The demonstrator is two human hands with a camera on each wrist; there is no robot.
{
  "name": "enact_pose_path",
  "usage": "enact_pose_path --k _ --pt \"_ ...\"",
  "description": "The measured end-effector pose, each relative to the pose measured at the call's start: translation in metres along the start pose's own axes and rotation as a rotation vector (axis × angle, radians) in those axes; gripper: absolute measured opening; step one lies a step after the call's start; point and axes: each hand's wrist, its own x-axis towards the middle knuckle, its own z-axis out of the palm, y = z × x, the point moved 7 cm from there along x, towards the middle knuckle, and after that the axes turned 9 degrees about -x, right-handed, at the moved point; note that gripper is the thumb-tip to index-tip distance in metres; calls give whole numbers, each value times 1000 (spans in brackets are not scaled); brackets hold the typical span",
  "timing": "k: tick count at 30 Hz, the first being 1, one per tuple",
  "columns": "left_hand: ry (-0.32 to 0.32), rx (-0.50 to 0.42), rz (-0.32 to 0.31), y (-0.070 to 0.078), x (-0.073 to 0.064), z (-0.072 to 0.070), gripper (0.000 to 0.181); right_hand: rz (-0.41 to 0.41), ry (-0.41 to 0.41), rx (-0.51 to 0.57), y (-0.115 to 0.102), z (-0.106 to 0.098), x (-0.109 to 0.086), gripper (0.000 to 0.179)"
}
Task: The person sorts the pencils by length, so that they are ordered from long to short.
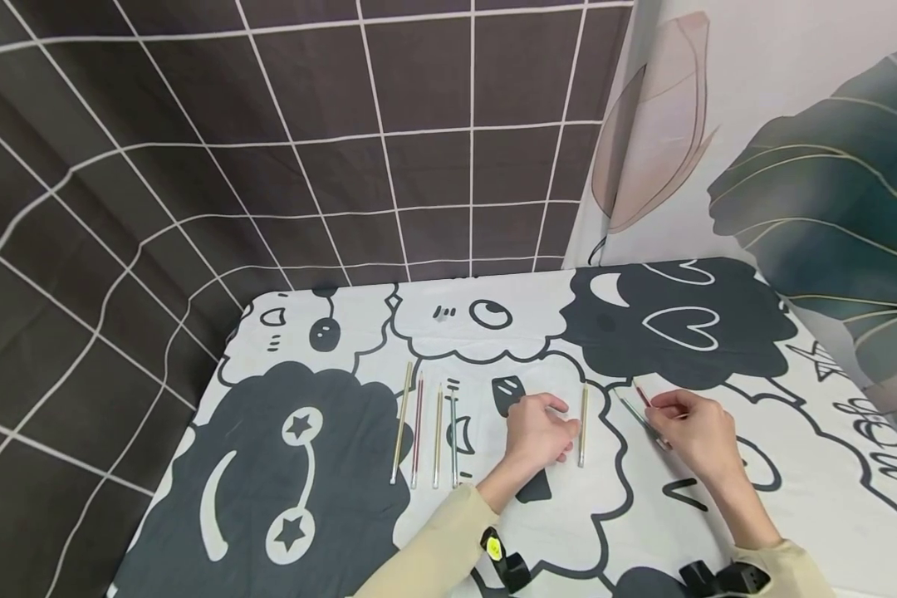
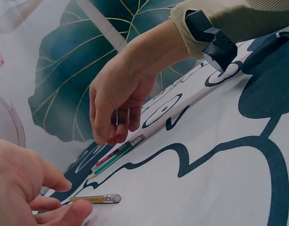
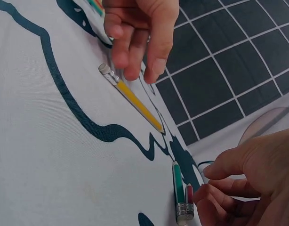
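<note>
My left hand (image 1: pixel 536 433) hovers beside a yellow pencil (image 1: pixel 583 425), its fingers loosely bent and holding nothing. That pencil lies on the patterned cloth, eraser end towards me. Farther right, my right hand (image 1: pixel 693 430) is over a red pencil (image 1: pixel 642 394) and a green pencil (image 1: pixel 638 413), which lie side by side. In the right wrist view, its fingertips are close beside the red pencil (image 3: pixel 189 200), with the thumb apart from it; whether they touch is unclear. The green pencil (image 3: pixel 179 188) lies just left of the red one.
Left of my hands, two yellow pencils (image 1: pixel 401 423) (image 1: pixel 438 436), a red pencil (image 1: pixel 418 432) and a green pencil (image 1: pixel 453 436) lie in a row on the black-and-white cloth (image 1: pixel 329 490). A dark gridded curtain (image 1: pixel 419 166) hangs behind, and a leaf-patterned sheet (image 1: pixel 830 191) hangs at right.
</note>
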Motion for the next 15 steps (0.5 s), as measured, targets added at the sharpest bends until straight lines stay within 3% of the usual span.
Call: enact_pose_path --k 4,15 --pt "23 34 31 2 0 2 16 -2 15 -15 1 0 -1 12" --pt "67 255 163 6 0 11 26 -17 27 -33 1 1 -3 11"
